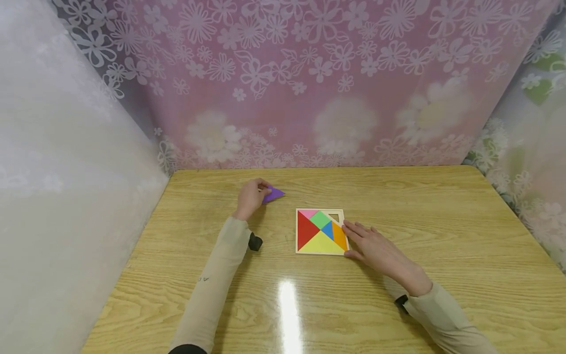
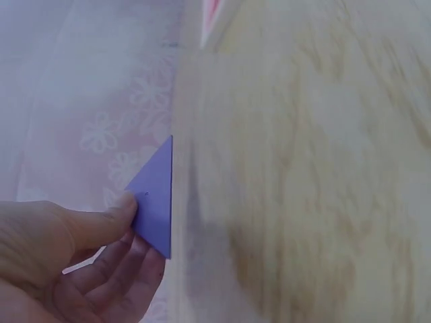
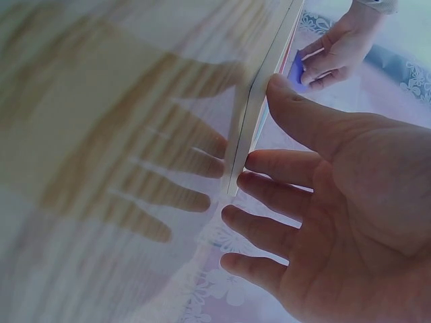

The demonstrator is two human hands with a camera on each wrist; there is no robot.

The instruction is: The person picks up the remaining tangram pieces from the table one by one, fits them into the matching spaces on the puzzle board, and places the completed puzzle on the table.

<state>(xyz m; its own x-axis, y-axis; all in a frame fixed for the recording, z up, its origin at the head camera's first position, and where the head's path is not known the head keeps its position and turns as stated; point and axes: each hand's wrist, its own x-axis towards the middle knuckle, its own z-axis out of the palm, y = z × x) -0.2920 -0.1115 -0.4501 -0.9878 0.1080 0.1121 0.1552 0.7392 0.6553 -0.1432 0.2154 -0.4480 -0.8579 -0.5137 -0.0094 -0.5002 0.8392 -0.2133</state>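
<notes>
Between thumb and fingers, my left hand (image 1: pixel 250 197) pinches a purple triangle tangram piece (image 1: pixel 274 194), left of and beyond the tangram tray. The left wrist view shows the thumb on the face of the purple triangle (image 2: pixel 156 202). The square wooden tray (image 1: pixel 318 253) holds red, yellow, pink, green, blue and orange pieces. In its far right corner, bare wood with a small triangular opening (image 1: pixel 335 217) shows. My right hand (image 1: pixel 376 248) touches the tray's right edge with fairly straight fingers and thumb; the right wrist view shows fingertips against the tray's side (image 3: pixel 259 94).
The wood-grain table (image 1: pixel 203 211) extends around the tray, with a bright light reflection near its front. A pink flowered curtain (image 1: pixel 283 88) hangs behind the table, and pale cloth stands on both sides. Dark wrist devices (image 1: pixel 255 242) sit on both sleeves.
</notes>
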